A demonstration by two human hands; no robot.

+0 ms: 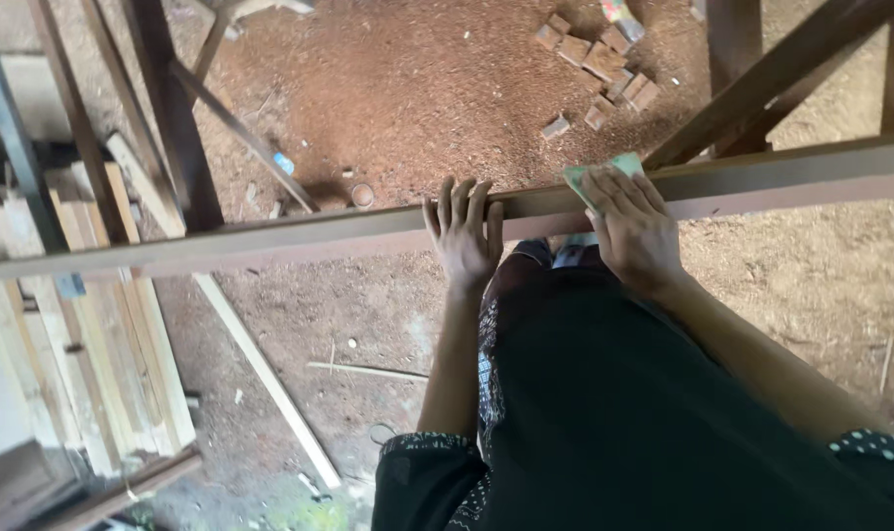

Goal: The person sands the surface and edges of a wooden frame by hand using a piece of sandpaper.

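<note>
1. Left hand (464, 236) lies palm down on the long dark wooden beam (270, 239), fingers spread and curled over its far edge; it grips nothing else.
2. Right hand (632, 228) presses a pale green sheet of sandpaper (595, 173) flat against the beam's top, fingers extended over it; one corner of the sheet sticks out past the far edge.
3. Beam runs across the whole view, rising slightly to the right. The hands sit near each other, not touching, with bare beam between them.
4. Beam surface to the left of the left hand is unobstructed along its length; to the right, a slanted brace (762, 84) meets it just beyond the sandpaper.
5. Below: sawdust-covered floor (417, 88), small wood blocks (599, 64), a pale loose slat (270, 379), stacked planks (103, 344) at left.
</note>
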